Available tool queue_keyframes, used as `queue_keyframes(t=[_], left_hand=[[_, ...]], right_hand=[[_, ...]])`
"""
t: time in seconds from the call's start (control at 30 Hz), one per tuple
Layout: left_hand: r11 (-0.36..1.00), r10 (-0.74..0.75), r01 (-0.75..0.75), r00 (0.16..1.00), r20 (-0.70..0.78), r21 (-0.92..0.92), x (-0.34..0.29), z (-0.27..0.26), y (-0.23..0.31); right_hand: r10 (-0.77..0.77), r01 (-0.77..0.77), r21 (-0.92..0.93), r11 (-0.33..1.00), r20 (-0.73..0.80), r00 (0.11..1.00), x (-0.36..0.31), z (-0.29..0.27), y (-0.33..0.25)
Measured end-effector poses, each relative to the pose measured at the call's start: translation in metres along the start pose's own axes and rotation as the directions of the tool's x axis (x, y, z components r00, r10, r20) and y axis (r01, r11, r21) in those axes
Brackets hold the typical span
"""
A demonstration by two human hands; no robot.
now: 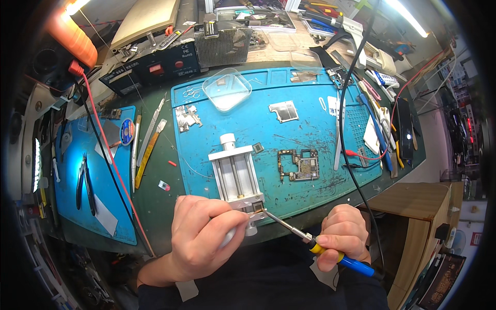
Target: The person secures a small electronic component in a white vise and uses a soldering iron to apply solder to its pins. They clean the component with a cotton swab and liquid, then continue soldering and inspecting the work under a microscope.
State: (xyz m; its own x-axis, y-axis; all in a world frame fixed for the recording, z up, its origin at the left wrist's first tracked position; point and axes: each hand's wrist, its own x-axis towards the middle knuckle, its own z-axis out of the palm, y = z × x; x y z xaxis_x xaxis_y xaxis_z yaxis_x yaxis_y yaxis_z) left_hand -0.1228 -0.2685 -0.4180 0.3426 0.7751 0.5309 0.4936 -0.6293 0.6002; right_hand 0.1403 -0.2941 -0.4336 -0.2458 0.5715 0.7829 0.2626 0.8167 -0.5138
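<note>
The square chip (pixel 257 206) sits in the near end of my silver clamping fixture (pixel 237 175), and it lies ahead and to the left of my right hand (pixel 343 235), across the full reach of the soldering iron (pixel 309 238). That hand is closed firmly round the iron's blue-and-yellow handle, thumb along the near side, with the iron's long axis slanting from lower right up to the left, so its tip (pixel 265 210) comes in at the chip's right edge; whether it touches or stands just beside, I cannot tell. My left hand (pixel 204 225) is much the nearer of the two, curled at the fixture's near left corner with the fingers drawn in around a pale object (pixel 228 237), mostly hidden by my own grip, so I can't say what kind it is or whether its far end meets the chip. The fixture's long axis runs away from me, leaning a little left at the far end, so the iron crosses it at a slant; I judge that the relation to mind is this one, tip against the chip's right side, with the left fingers close by on the other
</note>
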Motion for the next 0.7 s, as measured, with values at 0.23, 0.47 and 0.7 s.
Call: queue_keyframes(t=[0.23,0.47,0.7], left_hand=[[1.0,0.005,-0.005,1.0,-0.006,0.0,0.0002,0.0003,0.0003],[1.0,0.008,-0.008,1.0,-0.013,0.018,0.0009,0.0007,0.0011],[0.992,0.046,-0.044,0.999,-0.012,0.117,0.0006,0.0014,0.0021]], right_hand=[[-0.018,0.018,-0.009,1.0,0.006,1.0,-0.0004,0.0,0.0005],[-0.025,0.025,0.0,1.0,0.014,1.0,-0.0012,0.0001,0.0009],[-0.022,0.022,-0.007,1.0,0.017,1.0,0.0005,0.0002,0.0017]])
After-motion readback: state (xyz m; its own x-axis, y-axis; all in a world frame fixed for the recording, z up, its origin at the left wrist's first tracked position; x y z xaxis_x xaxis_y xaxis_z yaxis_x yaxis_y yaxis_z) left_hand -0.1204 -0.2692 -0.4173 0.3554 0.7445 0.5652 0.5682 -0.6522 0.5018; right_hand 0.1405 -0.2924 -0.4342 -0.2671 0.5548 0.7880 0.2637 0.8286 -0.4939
